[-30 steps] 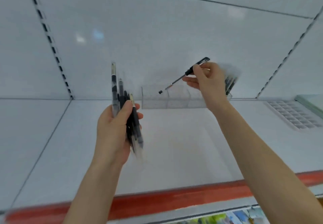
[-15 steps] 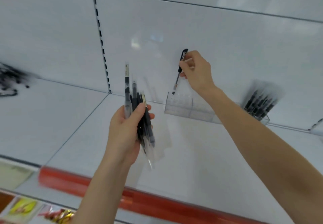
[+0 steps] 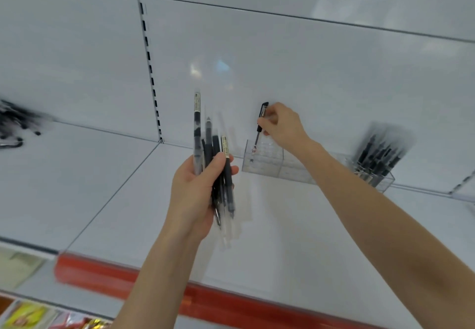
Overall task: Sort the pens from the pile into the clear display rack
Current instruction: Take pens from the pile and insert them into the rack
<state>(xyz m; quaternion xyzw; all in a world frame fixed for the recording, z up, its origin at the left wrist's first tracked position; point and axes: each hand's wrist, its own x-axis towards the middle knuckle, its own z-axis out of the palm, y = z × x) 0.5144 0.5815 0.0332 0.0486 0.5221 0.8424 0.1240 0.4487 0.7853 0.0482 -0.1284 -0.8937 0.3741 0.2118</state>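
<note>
1. Right hand (image 3: 282, 128) is up at the far side of the white shelf (image 3: 295, 238). Its fingers are curled in tight, pinching a single black pen (image 3: 259, 129) by the upper barrel, just under the cap.
2. That pen stands nearly upright, cap on top. Its thin lower end is down inside the left end of the clear display rack (image 3: 267, 165), and the tip shows through the clear wall.
3. The rack sits against the white back panel (image 3: 308, 71) and runs off to the right behind the right forearm.
4. At the rack's right end, a cluster of dark pens (image 3: 377, 156) leans in its compartment. It's blurred, so I can't count them.
5. Left hand (image 3: 195, 195) is nearer and to the left of the rack, raised above the shelf. Its fingers are wrapped round a bundle of pens (image 3: 217, 174), with the thumb laid across the front.
6. The bundle fans out above and below the fist, mostly black and clear barrels. One tall pen sticks up higher than the rest.
7. Far left, past the slotted upright (image 3: 149, 54), a pile of pens (image 3: 15, 123) lies on the neighbouring shelf, smeared by blur.
8. A red strip (image 3: 102, 273) runs along the near edge of the shelf.
</note>
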